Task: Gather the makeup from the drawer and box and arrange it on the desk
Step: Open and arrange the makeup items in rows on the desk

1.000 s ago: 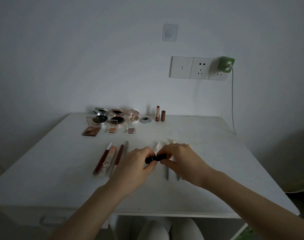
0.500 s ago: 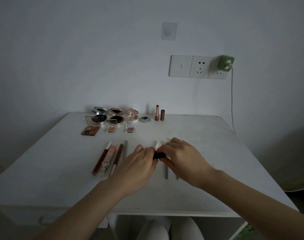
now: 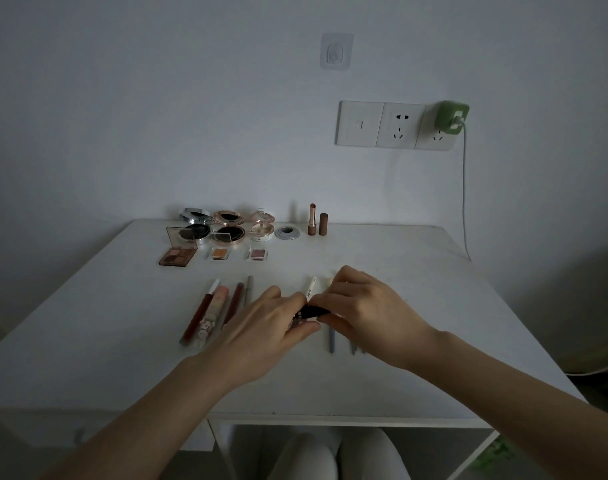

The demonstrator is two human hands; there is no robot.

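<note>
A: Surface?
B: White desk (image 3: 417, 306), dim light, set against a plain pale wall.
A: Hands?
B: Left hand (image 3: 264, 327) and right hand (image 3: 368, 313) meet over the desk's middle. Fingers curled, each pinching one end of a small black tube (image 3: 313, 311). Cannot tell whether it touches the top.
A: Other makeup?
B: Round compacts (image 3: 226, 226) along the far edge, left of centre, with an eyeshadow palette (image 3: 177, 256) just in front. Open lipstick (image 3: 312, 220) upright beside its cap (image 3: 323, 224). Pencils (image 3: 226, 306) in a row left of the hands. White tube (image 3: 310, 289) just beyond them.
A: Wall?
B: Socket panel (image 3: 396, 124) toward the far right corner. Green charger (image 3: 451, 117) plugged in, cable (image 3: 464, 202) hanging down. Adhesive hook (image 3: 336, 51) higher up.
</note>
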